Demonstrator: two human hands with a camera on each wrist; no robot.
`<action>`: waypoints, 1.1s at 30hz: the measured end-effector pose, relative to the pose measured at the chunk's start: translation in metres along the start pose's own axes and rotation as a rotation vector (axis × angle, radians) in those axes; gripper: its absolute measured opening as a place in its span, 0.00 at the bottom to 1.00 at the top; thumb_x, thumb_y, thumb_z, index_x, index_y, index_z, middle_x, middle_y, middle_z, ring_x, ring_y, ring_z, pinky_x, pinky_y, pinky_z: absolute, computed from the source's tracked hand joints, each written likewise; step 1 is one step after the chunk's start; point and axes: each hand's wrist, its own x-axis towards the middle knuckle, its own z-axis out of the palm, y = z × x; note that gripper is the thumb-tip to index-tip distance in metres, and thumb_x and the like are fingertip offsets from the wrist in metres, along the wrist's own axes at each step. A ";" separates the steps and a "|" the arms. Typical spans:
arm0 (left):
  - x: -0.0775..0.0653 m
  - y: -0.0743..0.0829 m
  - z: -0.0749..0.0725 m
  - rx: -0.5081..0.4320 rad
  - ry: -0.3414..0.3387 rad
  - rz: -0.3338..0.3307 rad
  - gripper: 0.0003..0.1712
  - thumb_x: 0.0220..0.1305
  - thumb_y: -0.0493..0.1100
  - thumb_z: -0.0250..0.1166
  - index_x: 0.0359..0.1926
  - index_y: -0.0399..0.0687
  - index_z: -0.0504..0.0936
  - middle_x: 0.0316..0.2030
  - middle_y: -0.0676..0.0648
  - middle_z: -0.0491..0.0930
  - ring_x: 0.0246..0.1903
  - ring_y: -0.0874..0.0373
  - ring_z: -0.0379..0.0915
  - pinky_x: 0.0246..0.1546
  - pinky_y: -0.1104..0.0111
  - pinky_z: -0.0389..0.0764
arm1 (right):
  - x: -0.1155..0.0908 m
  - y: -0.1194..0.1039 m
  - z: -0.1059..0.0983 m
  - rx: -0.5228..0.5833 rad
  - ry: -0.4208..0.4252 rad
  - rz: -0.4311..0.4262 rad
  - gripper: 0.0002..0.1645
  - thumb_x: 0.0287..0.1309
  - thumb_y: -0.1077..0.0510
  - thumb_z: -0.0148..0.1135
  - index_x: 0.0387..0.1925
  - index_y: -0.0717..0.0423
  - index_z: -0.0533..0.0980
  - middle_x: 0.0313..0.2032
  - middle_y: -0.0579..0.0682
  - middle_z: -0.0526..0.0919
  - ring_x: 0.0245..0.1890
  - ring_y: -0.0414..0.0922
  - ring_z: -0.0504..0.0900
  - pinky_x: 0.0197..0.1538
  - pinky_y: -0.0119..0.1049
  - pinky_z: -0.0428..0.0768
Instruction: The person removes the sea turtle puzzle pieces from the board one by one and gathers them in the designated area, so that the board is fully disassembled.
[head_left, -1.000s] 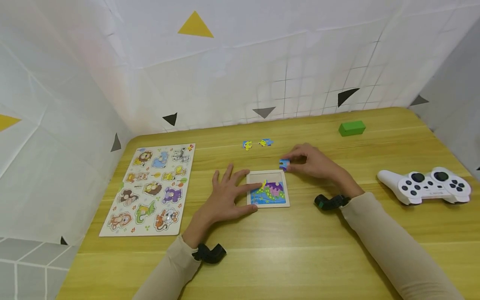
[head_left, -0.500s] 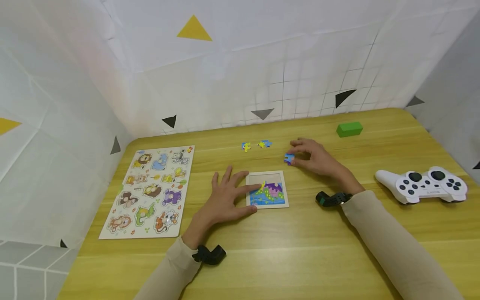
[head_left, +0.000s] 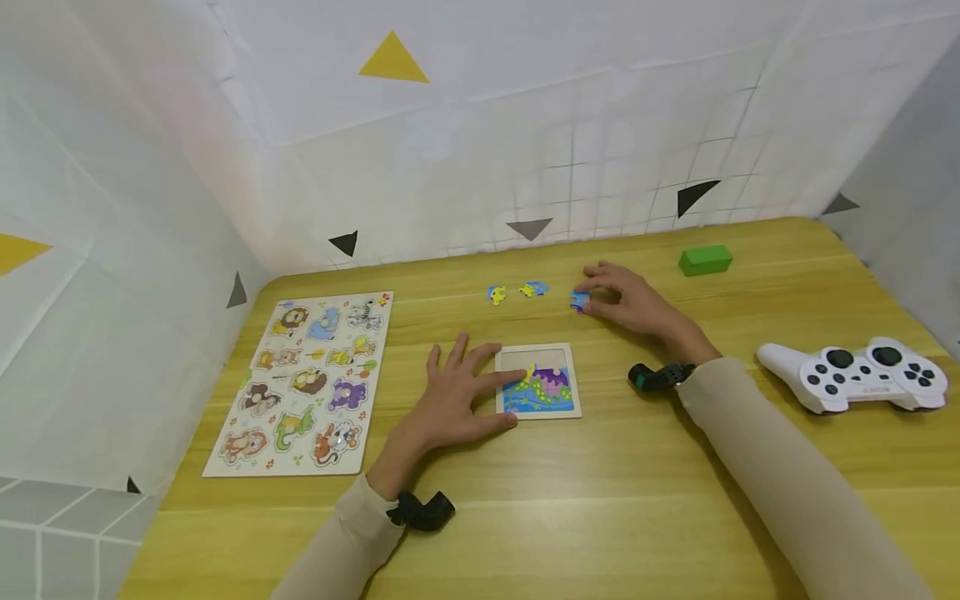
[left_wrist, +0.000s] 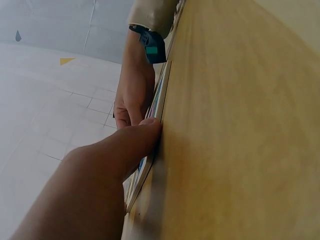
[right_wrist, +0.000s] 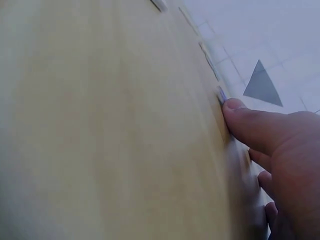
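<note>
A small wooden puzzle tray (head_left: 576, 400) lies mid-table, its lower part filled with blue, green and purple pieces and its upper strip bare wood. My left hand (head_left: 453, 400) rests spread at its left side, index finger over the picture and thumb at the front left corner; the left wrist view shows that thumb (left_wrist: 145, 127) on the tray's edge. Behind and right of the tray, my right hand (head_left: 633, 298) pinches a blue and purple puzzle piece (head_left: 578, 301) close over the tabletop. Two yellow and blue puzzle pieces (head_left: 497, 294) lie left of it.
An animal puzzle board (head_left: 300, 392) covers the table's left part. At the right lies a white game controller (head_left: 855, 375), and a green block (head_left: 705, 260) sits at the back right. A pale cloth wall (head_left: 450, 167) stands behind the table.
My right hand has moved back and slightly right with the puzzle piece, away from the tray's top right corner toward the loose pieces' row. My left hand has stayed on the tray.
</note>
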 end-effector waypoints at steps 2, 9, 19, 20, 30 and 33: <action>0.000 0.000 0.001 -0.002 -0.004 -0.001 0.36 0.62 0.74 0.60 0.71 0.80 0.70 0.78 0.49 0.57 0.79 0.29 0.35 0.68 0.25 0.37 | 0.003 0.001 -0.001 -0.007 -0.002 0.010 0.20 0.70 0.56 0.63 0.59 0.57 0.80 0.75 0.65 0.62 0.80 0.66 0.47 0.77 0.68 0.44; 0.000 0.001 0.003 -0.008 -0.001 -0.001 0.36 0.62 0.73 0.60 0.71 0.79 0.70 0.77 0.49 0.58 0.79 0.29 0.35 0.68 0.25 0.37 | 0.015 0.003 -0.002 -0.041 -0.005 0.020 0.20 0.71 0.55 0.62 0.60 0.57 0.80 0.75 0.66 0.62 0.79 0.67 0.48 0.77 0.68 0.44; -0.001 -0.001 0.003 -0.007 -0.005 -0.003 0.36 0.62 0.73 0.60 0.71 0.80 0.70 0.78 0.49 0.57 0.79 0.29 0.35 0.68 0.25 0.36 | 0.028 0.005 -0.001 -0.076 0.012 0.002 0.20 0.70 0.56 0.61 0.59 0.57 0.81 0.74 0.68 0.63 0.78 0.68 0.52 0.76 0.68 0.46; -0.001 -0.001 0.003 -0.006 -0.003 -0.003 0.36 0.62 0.73 0.60 0.71 0.80 0.70 0.77 0.49 0.58 0.79 0.29 0.35 0.68 0.25 0.36 | 0.029 0.005 -0.001 -0.085 0.014 0.002 0.20 0.70 0.56 0.61 0.59 0.57 0.81 0.74 0.68 0.63 0.78 0.68 0.52 0.76 0.68 0.46; 0.001 -0.003 0.005 0.018 0.008 0.005 0.36 0.62 0.72 0.60 0.71 0.80 0.70 0.77 0.49 0.58 0.79 0.29 0.36 0.68 0.25 0.38 | 0.035 0.005 -0.001 -0.106 0.041 0.004 0.20 0.70 0.56 0.60 0.60 0.56 0.81 0.74 0.68 0.64 0.77 0.67 0.54 0.76 0.68 0.47; 0.002 -0.004 0.005 0.020 0.014 0.006 0.36 0.62 0.73 0.60 0.71 0.80 0.70 0.77 0.49 0.58 0.79 0.29 0.37 0.68 0.25 0.38 | 0.036 0.003 -0.002 -0.103 0.045 0.003 0.20 0.71 0.56 0.60 0.60 0.57 0.81 0.74 0.68 0.64 0.77 0.68 0.54 0.75 0.69 0.47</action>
